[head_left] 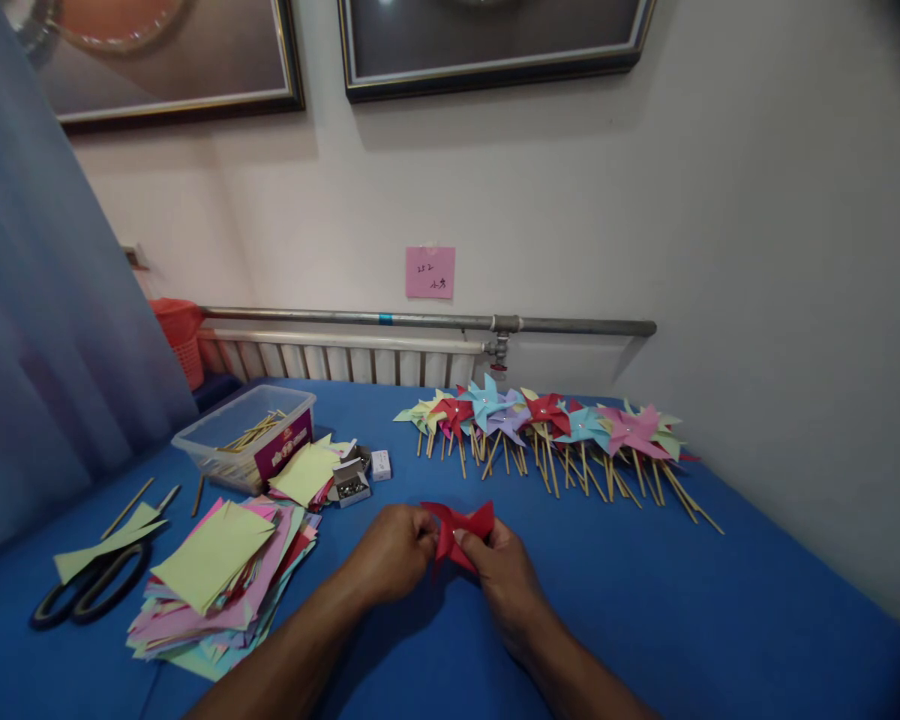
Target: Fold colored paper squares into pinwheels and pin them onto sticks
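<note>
A red paper pinwheel (459, 532) is held up between my two hands, just above the blue table cover. My right hand (506, 580) grips it from the right, with the thumb pressed near its middle. At its left side, my left hand (396, 552) is closed, the fingertips pinched at the pinwheel's edge. Whether a stick or pin sits between those fingers is hidden. Left of my hands lie a stack of coloured paper sheets (214, 560) and an opened small box of metal pins (351, 487).
Finished pinwheels on sticks (547, 415) lie in a row at the back right. A clear plastic tub (244, 425) of sticks stands at the back left. Black-handled scissors (94, 590) lie at left under a yellow paper piece. A wall and radiator (345, 360) border the far edge.
</note>
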### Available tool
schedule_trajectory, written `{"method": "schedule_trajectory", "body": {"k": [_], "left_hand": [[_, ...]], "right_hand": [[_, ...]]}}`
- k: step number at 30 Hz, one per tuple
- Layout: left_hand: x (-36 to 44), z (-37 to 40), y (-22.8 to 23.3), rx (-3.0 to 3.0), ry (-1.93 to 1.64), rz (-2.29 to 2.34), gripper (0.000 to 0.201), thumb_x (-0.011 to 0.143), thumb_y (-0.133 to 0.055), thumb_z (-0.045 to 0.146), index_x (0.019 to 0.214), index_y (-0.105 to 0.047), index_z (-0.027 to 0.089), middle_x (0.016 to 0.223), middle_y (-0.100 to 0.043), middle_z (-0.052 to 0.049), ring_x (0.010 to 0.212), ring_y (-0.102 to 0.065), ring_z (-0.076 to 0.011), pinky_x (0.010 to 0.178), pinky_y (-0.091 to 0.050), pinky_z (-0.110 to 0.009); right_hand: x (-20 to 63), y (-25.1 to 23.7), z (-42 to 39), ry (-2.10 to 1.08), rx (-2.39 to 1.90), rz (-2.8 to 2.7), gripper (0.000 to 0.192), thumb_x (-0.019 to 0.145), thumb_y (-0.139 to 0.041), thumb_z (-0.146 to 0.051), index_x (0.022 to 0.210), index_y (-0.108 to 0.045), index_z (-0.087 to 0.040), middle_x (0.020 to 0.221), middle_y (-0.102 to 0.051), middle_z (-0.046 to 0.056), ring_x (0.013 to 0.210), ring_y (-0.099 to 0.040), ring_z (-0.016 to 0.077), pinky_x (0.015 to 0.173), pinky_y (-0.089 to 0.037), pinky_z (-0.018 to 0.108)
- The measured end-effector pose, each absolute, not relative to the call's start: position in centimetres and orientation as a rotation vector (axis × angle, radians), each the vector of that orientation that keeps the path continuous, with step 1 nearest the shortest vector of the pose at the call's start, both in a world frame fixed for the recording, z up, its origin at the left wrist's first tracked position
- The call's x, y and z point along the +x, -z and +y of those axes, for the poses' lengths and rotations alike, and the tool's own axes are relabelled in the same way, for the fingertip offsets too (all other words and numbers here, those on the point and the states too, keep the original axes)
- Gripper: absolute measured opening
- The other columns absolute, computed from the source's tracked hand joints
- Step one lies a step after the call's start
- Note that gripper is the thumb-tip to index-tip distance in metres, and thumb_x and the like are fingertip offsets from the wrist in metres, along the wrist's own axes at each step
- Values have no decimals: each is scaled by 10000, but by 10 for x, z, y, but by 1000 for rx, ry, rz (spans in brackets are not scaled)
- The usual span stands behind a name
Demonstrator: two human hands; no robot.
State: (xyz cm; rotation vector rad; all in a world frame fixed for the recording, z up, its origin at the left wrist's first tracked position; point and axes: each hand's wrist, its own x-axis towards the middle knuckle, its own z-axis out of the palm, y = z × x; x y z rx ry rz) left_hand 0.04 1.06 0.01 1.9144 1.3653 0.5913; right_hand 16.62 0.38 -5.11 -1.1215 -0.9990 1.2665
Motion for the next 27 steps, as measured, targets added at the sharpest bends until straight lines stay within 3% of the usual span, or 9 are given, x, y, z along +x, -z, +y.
{"method": "schedule_trajectory", "body": {"k": [27], "left_hand": [[1, 10, -2, 1911, -592, 1390, 195, 805, -490, 105, 634, -525, 192, 577, -457, 55, 580, -410, -112, 568, -264, -251]], "right_hand": [[167, 53, 6, -1236, -1144, -1020, 227, 689, -752, -327, 859, -761, -177, 776, -779, 37, 688, -665, 211, 681, -511, 302]]}}
